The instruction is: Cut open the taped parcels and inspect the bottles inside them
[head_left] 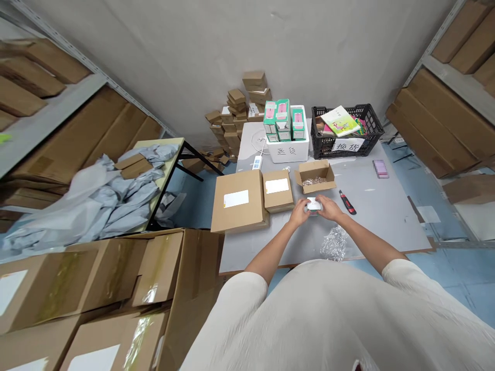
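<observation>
Between my two hands is a small white box (314, 204), held just above the near side of the grey table (371, 206). My left hand (299, 212) grips its left side, and my right hand (328, 207) closes on its right side. Just beyond them stands an open cardboard box (316, 178) with crinkled clear packing inside. A red and black utility knife (347, 202) lies to the right of my right hand. Nearer my body is a crumpled heap of clear wrap (334, 244). Fine print on the white box is too small to read.
Two closed cartons, a large one (237, 201) and a smaller one (278, 190), sit at left. Behind are a white bin (288, 152) of green-and-pink boxes and a black crate (344, 147) with a booklet. A power strip (257, 163) lies near the bin.
</observation>
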Tool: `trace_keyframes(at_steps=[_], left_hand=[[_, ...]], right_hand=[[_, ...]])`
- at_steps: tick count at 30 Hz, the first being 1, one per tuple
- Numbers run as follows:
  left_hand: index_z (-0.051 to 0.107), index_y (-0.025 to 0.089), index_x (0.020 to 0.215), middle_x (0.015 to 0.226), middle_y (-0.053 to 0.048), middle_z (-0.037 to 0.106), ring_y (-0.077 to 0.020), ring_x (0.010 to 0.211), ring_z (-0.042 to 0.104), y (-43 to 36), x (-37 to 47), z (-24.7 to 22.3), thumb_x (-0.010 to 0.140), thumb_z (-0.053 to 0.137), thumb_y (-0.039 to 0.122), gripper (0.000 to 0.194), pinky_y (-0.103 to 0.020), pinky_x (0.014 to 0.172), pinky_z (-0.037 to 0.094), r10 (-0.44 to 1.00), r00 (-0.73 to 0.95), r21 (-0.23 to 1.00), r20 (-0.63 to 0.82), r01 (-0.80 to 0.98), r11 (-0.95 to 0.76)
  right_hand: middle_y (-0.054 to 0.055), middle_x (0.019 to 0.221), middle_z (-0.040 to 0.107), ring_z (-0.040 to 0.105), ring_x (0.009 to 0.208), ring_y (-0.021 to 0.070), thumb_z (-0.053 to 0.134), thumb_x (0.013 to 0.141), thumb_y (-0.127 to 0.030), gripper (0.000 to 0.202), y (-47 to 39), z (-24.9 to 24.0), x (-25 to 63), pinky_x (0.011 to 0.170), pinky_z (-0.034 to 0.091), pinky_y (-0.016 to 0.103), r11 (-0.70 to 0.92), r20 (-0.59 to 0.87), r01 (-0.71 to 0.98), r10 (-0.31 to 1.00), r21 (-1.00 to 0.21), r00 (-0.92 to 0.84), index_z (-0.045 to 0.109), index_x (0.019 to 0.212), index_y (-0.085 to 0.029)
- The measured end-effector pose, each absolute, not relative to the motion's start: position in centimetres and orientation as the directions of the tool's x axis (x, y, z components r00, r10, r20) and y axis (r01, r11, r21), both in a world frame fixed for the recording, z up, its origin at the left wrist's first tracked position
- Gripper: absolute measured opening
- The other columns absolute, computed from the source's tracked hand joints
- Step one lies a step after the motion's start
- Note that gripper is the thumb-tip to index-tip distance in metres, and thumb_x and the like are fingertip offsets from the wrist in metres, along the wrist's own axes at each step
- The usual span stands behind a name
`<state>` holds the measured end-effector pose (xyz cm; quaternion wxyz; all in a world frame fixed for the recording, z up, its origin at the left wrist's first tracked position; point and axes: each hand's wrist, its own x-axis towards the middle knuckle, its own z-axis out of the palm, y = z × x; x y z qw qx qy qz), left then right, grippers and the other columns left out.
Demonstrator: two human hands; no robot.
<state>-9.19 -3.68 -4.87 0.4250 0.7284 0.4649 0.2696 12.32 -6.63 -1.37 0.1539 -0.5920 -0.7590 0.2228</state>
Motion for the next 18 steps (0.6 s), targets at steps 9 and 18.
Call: trace_keyframes(at_steps=[9,18], left_hand=[[0.047,0.024,0.16,0.15,-0.018,0.061,-0.0289,0.117,0.069,-2.9,-10.6,-2.9,0.072,0.09,0.028,0.098,-0.04,0.091,0.059,0.905,0.413,0.966,-0.104,0.259,-0.007],[0.053,0.021,0.156,0.152,-0.018,0.064,-0.0336,0.137,0.062,0.2,-10.9,1.7,0.07,0.096,0.048,0.1,-0.048,0.113,0.053,0.861,0.506,0.994,-0.04,0.108,-0.017]], right_hand=[[0.003,0.106,0.071,0.066,0.093,0.0258,0.079,0.073,-0.036,0.043,-5.5,3.8,12.7,0.079,0.052,0.036,0.131,0.002,0.693,0.983,-0.708,-0.184,0.059,0.11,-0.026],[-0.001,0.097,0.067,0.061,0.086,0.0201,0.086,0.067,-0.041,0.053,0.5,10.4,13.5,0.08,0.053,0.033,0.148,0.089,0.434,0.984,-0.889,-0.154,0.058,0.11,-0.026]])
